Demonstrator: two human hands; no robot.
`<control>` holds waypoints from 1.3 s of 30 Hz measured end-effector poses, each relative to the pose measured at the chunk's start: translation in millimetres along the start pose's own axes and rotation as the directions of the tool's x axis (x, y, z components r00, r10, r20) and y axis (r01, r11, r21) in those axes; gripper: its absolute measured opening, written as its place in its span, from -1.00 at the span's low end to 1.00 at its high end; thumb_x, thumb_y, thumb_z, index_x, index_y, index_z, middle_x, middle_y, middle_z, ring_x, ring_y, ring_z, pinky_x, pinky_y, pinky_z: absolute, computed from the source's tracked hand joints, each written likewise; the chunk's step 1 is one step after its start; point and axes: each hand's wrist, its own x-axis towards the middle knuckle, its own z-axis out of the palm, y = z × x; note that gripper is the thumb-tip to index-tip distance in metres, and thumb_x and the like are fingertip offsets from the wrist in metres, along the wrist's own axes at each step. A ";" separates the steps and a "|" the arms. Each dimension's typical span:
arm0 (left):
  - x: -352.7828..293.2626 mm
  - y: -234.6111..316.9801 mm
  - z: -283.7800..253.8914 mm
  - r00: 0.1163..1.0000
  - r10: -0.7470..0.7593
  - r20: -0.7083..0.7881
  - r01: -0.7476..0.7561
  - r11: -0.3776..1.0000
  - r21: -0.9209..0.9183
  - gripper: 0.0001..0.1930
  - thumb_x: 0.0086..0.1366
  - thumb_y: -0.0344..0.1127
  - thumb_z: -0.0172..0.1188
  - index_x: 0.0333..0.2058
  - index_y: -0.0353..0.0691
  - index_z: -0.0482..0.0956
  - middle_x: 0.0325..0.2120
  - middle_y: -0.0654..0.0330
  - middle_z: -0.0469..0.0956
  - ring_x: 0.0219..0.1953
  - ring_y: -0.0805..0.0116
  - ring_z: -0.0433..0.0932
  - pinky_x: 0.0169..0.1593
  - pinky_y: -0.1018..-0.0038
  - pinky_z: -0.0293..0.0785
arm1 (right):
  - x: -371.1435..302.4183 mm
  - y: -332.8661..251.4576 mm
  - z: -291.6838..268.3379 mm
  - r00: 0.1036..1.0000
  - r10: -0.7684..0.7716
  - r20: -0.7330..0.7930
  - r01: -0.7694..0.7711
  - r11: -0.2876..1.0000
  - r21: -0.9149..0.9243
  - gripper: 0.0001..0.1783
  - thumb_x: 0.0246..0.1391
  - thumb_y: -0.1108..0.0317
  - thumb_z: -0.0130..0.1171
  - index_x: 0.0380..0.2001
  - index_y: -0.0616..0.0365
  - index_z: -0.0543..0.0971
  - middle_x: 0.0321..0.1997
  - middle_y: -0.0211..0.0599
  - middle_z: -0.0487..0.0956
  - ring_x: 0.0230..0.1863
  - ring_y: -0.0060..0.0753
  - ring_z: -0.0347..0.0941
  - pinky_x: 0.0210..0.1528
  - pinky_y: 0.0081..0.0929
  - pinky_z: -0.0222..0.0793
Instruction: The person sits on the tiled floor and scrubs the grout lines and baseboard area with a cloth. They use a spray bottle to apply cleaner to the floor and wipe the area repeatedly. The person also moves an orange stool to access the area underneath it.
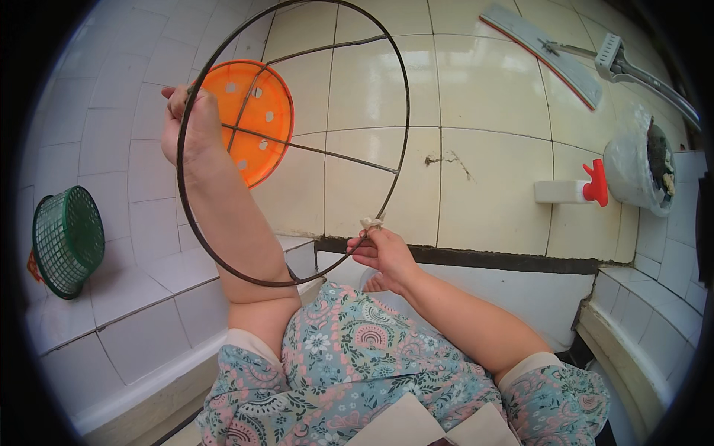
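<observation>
A large black metal ring [404,97] with thin crossbars stands tilted in front of me. My right hand [390,256] pinches its lower edge, where a small whitish scrap [371,222] sits at the fingertips. My left arm reaches far forward behind the ring. My left hand [195,123] is closed in a fist at the ring's left side, and the rim crosses over it. Just beside that fist is a round orange plastic disc [256,160] with pale spots or holes, seen through the crossbars. What the left fingers grip is hidden.
A green mesh basket [68,241] rests on the tiled ledge at left. On the right are a white spray bottle [561,192] with red trigger, a bag-lined bin [632,163] and a floor squeegee [547,56]. A dark edge strip [476,258] borders the cream-tiled floor [379,178].
</observation>
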 end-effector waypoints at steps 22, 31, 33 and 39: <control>-5.1 -62.7 -111.2 0.924 0.247 0.291 -0.369 0.385 0.846 -0.68 0.42 -0.06 -0.23 -0.45 -0.13 0.15 -0.69 0.37 0.02 -0.70 0.53 -0.04 -0.61 0.51 0.07 | -19.6 -84.8 33.0 0.913 0.020 0.407 -0.134 0.958 0.254 -0.58 0.33 0.28 -0.37 0.00 0.38 0.34 0.12 0.06 0.41 0.12 -0.19 0.40 0.08 -0.39 0.43; -28.6 -47.2 -127.5 0.955 0.151 0.255 -0.284 0.220 0.933 -0.67 0.43 -0.06 -0.23 -0.47 -0.11 0.16 -0.70 0.37 0.02 -0.73 0.55 -0.08 -0.67 0.56 -0.02 | -31.4 -139.3 5.5 0.944 -0.246 0.219 0.188 0.949 0.254 -0.62 0.33 0.29 -0.34 -0.01 0.34 0.35 0.08 -0.01 0.45 0.09 -0.24 0.42 0.09 -0.41 0.41; -31.0 -34.2 -135.4 0.950 0.170 0.264 -0.289 0.149 0.946 -0.66 0.43 -0.03 -0.24 -0.47 -0.11 0.15 -0.70 0.37 0.03 -0.75 0.56 -0.06 -0.69 0.57 -0.02 | -31.5 -131.4 -9.7 0.959 -0.233 0.164 0.186 0.948 0.259 -0.62 0.32 0.29 -0.32 0.01 0.32 0.35 0.09 -0.03 0.45 0.09 -0.25 0.42 0.09 -0.42 0.40; -37.3 10.1 -173.8 0.919 0.279 0.277 -0.262 -0.090 0.961 -0.63 0.44 0.00 -0.25 -0.46 -0.11 0.17 -0.70 0.38 0.06 -0.76 0.60 -0.01 -0.71 0.60 -0.03 | -36.9 -119.8 -38.9 0.968 -0.236 0.081 0.209 0.945 0.253 -0.61 0.32 0.27 -0.30 0.03 0.30 0.35 0.11 -0.06 0.44 0.10 -0.28 0.41 0.06 -0.44 0.40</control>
